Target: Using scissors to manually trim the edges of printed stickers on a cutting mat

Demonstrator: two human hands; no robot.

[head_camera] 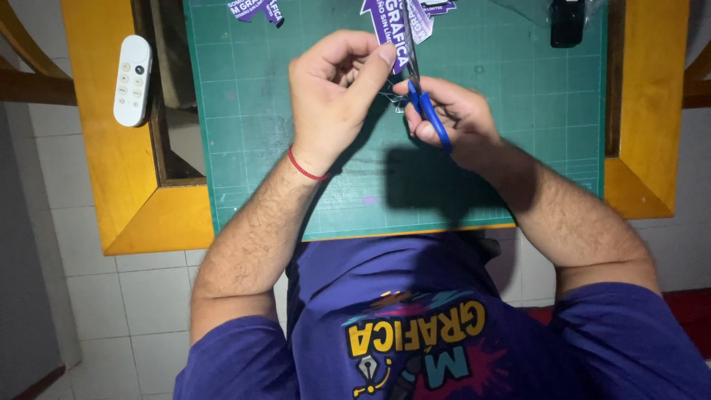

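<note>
My left hand [333, 96] pinches a purple printed paper cutout [390, 30] between thumb and fingers, above the green cutting mat [518, 111]. My right hand [452, 118] grips blue-handled scissors [426, 107], whose blades point away from me and meet the edge of the purple paper. A red string bracelet [305, 166] circles my left wrist. Both hands hover close together over the middle of the mat.
A white remote control [132, 80] lies on the yellow wooden table frame [118, 185] at the left. More purple paper pieces [257, 9] lie at the mat's far edge. A black object [567, 22] sits at the far right of the mat. White tiled floor lies below.
</note>
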